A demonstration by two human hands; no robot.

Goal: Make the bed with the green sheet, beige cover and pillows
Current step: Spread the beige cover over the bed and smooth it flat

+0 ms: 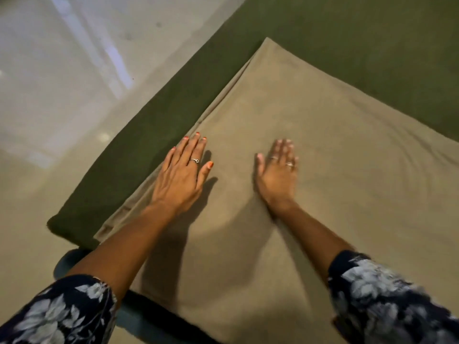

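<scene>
Both hands lie flat, fingers straight, gripping nothing: left hand (182, 170) & right hand (278, 170) press the folded beige cloth cover (310, 150), prob. smoothing it, near the bed's corner atop the dark green sheet (154, 125).

The beige cover (310, 170) is showing as a matt woven cloth, smooth on top with faint ripples and layered folds along its left edge, and it is lying over the green sheet (159, 115), a matt cloth with a slightly fuzzy, soft look. The floor (49, 83) is gleaming as a smooth, polished hard surface, throwing back pale streaks of light. The sleeves (387, 299) are looking like thin printed fabric, and a ring (195, 160) is glinting like metal.
</scene>
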